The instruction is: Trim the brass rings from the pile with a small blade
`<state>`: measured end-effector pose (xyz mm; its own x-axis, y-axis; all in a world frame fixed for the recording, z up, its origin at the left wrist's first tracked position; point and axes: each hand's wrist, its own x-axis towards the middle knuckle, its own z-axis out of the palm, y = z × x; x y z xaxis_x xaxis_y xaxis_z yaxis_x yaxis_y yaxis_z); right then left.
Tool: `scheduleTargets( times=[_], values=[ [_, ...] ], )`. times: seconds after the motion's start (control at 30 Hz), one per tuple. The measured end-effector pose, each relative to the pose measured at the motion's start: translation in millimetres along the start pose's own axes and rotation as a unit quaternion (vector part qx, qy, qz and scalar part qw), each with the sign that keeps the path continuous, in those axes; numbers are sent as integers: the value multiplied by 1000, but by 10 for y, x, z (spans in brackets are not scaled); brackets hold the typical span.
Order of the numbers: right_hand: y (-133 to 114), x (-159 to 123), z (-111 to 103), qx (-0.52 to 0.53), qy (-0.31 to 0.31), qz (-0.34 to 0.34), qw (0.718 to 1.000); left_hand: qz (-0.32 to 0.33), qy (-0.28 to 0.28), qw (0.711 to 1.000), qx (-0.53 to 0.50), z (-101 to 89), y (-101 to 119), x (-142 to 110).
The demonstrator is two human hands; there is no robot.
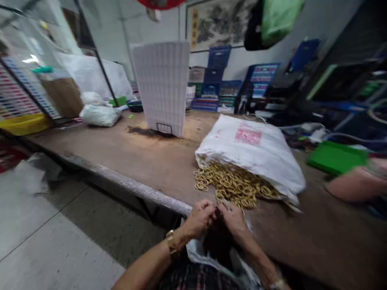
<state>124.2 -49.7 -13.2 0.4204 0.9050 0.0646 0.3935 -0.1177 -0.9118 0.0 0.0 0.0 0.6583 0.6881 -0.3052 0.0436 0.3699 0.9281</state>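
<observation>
Close together at the table's front edge are my left hand (pixel 200 218), with a gold-coloured watch (pixel 171 243) at its wrist, and my right hand (pixel 232 219). Fingers on both are curled in and nearly meet at the tips; anything small between them is too blurred to make out. Just beyond the fingers spreads a heap of brass-coloured rings (pixel 234 183). They spill from the mouth of a white woven sack (pixel 256 147) with a red print, lying on its side. Below my hands, a whitish bag or cloth (pixel 196 251) lies open over my lap, its inside dark.
A white ribbed panel (pixel 163 84) stands upright on the brown table (pixel 115 149). Another person's arm (pixel 356 183) reaches in at right, near a green tray (pixel 337 157). White bags (pixel 99 114) lie at back left; blue crates (pixel 211 90) stack by the wall.
</observation>
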Motion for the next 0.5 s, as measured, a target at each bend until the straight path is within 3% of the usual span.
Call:
scheduleTargets(
  times=[0.13, 0.33, 0.5],
  values=[
    [-58, -63, -10, 12, 20, 10, 1000, -3, -18, 1000, -11, 36, 37, -109],
    [-79, -142, -94, 37, 1, -17, 999, 18, -26, 999, -27, 83, -9, -168],
    [-17, -229, -167, -70, -1, -50, 996, 43, -14, 999, -19, 100, 2, -200]
  ],
)
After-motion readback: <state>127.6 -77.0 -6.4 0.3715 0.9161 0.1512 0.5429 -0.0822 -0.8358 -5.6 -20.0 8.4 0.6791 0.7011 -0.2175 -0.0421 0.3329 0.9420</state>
